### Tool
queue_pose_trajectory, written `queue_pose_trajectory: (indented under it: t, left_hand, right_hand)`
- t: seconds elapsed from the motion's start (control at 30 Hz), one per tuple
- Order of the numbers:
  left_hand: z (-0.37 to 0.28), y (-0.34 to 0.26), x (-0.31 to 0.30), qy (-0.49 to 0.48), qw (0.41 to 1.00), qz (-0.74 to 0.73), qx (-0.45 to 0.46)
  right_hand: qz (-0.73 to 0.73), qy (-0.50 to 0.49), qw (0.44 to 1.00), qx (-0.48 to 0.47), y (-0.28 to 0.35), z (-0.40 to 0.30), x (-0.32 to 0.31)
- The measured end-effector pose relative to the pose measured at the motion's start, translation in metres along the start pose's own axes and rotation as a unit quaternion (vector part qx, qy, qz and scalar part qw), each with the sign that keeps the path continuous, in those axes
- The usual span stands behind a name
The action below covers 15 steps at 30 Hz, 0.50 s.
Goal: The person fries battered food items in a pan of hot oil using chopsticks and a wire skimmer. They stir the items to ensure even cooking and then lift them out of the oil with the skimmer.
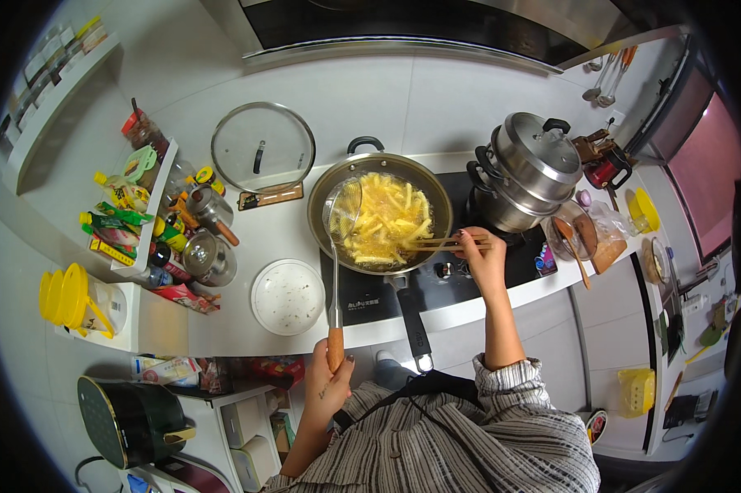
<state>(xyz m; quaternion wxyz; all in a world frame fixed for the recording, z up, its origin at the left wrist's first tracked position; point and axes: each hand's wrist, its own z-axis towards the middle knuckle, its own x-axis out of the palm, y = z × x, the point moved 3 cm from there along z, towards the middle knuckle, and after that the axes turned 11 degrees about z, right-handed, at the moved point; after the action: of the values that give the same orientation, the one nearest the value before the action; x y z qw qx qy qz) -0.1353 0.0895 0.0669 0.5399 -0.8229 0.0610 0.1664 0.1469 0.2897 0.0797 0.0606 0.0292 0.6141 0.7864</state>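
Observation:
My left hand [328,383] grips the wooden handle of a wire-mesh skimmer [336,289], whose basket rests at the left side of a wok [439,185]. In the wok, potato strips [387,212] sit in bubbling oil. A pair of wooden chopsticks [435,244] is held in my right hand [485,259]; their tips reach the strips at the wok's right side. The wok's black handle [413,330] points toward me over the edge of the black cooktop [370,303]. Left of the skimmer handle lies a white plate [288,297] with crumbs on it.
A glass lid [262,148] leans upright against the back wall. Stacked steel steamer pots [527,175] stand right of the wok. Bottles and jars crowd the left side near a white rack [154,212]. A wooden spoon [572,249] juts over the counter's right front edge.

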Motion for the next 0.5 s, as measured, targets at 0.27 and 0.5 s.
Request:
queue_pose_trajectory:
  t: [0.27,0.5]
  left_hand:
    - [-0.003,-0.005,-0.002,-0.008,1.000,0.009,-0.010]
    - [-0.004,-0.007,-0.007,-0.032,0.999,0.016,-0.019]
  right_hand:
    - [0.027,-0.041,0.999,-0.024,-0.006,-0.001,0.013]
    - [-0.086,-0.078,0.986,-0.122,0.001,0.003,0.001]
